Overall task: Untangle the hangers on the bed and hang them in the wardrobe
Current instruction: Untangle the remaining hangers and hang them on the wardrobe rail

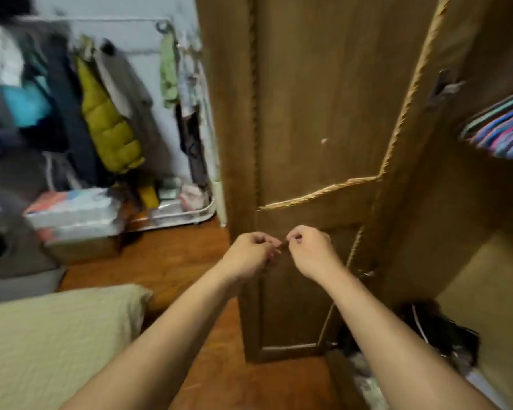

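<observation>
At frame centre my left hand [253, 253] and right hand [308, 251] curl, pinching something too small to identify. No hangers visible; fumbling here by the wardrobe [317, 113] could stall hanging.

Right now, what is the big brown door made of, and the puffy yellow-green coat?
The wardrobe door looks like brown wood or wood veneer, matte, with faint vertical grain. The coat looks like smooth synthetic quilted fabric, puffed into padded sections; blur leaves both uncertain.
</observation>
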### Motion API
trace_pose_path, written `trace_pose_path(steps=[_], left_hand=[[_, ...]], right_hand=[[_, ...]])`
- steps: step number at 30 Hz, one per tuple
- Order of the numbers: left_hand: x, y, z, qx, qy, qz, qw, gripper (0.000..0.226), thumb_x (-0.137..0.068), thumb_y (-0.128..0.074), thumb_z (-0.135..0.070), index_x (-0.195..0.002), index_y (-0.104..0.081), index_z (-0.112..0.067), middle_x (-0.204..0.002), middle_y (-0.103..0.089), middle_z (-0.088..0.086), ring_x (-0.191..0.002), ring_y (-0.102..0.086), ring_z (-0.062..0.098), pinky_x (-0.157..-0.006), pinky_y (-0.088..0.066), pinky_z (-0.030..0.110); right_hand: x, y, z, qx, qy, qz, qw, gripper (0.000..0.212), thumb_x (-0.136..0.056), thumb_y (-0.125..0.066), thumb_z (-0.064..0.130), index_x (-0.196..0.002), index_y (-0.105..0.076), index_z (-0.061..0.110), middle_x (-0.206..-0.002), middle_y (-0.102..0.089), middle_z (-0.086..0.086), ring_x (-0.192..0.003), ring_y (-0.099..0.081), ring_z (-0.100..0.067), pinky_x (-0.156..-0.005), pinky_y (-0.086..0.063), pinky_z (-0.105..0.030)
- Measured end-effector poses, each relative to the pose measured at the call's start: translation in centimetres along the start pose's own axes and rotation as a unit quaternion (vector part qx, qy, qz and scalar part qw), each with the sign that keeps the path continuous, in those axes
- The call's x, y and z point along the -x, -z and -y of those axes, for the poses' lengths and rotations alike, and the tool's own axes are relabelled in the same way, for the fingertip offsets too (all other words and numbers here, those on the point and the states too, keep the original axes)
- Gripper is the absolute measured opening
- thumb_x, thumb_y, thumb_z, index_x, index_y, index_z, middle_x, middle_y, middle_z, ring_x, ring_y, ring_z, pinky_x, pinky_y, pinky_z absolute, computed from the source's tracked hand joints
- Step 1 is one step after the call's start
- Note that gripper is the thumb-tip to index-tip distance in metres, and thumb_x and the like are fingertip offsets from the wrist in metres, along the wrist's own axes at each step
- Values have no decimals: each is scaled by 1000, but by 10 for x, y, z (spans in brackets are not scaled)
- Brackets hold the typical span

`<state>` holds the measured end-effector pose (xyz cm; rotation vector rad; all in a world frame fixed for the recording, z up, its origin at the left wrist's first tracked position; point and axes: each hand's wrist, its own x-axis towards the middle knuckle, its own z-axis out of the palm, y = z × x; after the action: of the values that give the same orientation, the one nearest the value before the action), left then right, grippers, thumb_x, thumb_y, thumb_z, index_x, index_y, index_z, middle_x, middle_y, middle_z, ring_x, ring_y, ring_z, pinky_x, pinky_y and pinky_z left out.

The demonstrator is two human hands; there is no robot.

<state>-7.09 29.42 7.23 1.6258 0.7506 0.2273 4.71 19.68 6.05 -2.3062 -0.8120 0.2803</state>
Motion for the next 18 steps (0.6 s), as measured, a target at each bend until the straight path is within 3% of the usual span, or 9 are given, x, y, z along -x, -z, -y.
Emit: trace_pose_path(steps=[4, 7, 11, 18], left_hand=[[95, 96, 99, 104, 92, -127, 982, 17, -100, -48, -17, -97, -64, -16, -82, -67, 1, -63, -60, 16, -59, -45, 25], [188, 162, 162, 177, 139, -235, 946, 14, -100, -45, -11, -97, -58, -17, -77, -59, 0, -58, -49, 13, -54, -38, 20], [321, 233, 232, 226, 177, -387, 876, 14, -100, -47, -13, -102, -61, -16, -81, -63, 1, -68, -58, 17, -58, -42, 22], [513, 286, 363, 305, 243, -522, 759, 21, -96, -46, -10, -107, -63, -13, -80, -64, 0, -68, -61, 17, -60, -45, 25]], right_hand=[[55, -112, 72, 34, 83, 160, 983, 23, -92, -45, 24, -90, -67, 28, -99, -68, 0, -92, -63, -25, -78, -52, -31], [111, -192, 141, 55, 157, 255, 952, 25, -92, -43, 24, -92, -68, 25, -97, -70, -3, -91, -62, -27, -79, -53, -33], [211, -293, 233, 75, 272, 372, 885, 23, -94, -48, 24, -101, -70, 21, -110, -71, -6, -107, -62, -29, -89, -50, -33], [407, -446, 312, 106, 367, 496, 780, 23, -91, -50, 26, -91, -70, 13, -92, -72, -11, -91, -66, -32, -76, -52, -35]])
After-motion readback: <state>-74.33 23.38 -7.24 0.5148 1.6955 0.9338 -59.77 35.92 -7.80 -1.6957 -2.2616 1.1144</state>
